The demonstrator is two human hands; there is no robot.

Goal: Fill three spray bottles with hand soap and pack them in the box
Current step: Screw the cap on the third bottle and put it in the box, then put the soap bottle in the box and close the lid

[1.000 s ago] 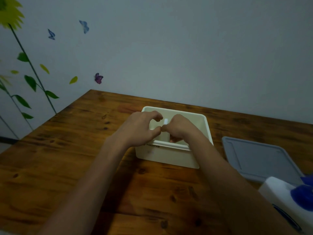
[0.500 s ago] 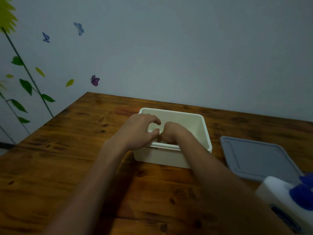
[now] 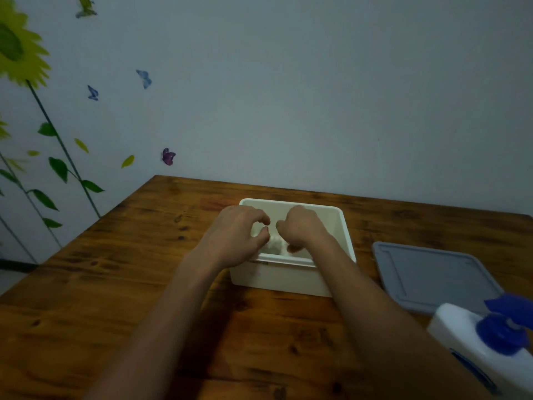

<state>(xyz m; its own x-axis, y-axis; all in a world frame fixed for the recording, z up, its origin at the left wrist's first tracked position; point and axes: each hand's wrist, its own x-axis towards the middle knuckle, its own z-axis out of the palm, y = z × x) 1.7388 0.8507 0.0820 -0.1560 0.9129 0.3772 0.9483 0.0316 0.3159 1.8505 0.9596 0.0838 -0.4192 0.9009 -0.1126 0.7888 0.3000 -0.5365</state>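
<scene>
The box (image 3: pixel 291 277) sits open near the middle of the table (image 3: pixel 121 284), a little toward the far edge, and both of your hands are inside it or just over its near rim. Your left hand (image 3: pixel 235 241) hovers at the box's near left corner with its fingers curled, thumb and forefinger close together; whether they pinch anything I cannot tell. Your right hand (image 3: pixel 300 229) is curled downward into the box, and a small pale shape (image 3: pixel 274 245) shows between and below the two hands. It may be the top of a bottle, but it is too blurred and dim to say so, and I cannot tell whether your right hand actually grips it.

The grey lid (image 3: pixel 432 275) lies flat on the table just to the right of the box, apart from it, so the box is not yet closed. The big white soap jug with the blue cap (image 3: pixel 490 345) lies at the near right corner of the table, well apart from the box.

As for progress, you appear to be in the packing stage, setting or arranging something in the box. How many bottles are already in there is hidden by your hands and the near wall. No spray bottles stand on the table in view, which suggests filling may be finished. Putting on the lid probably remains.
</scene>
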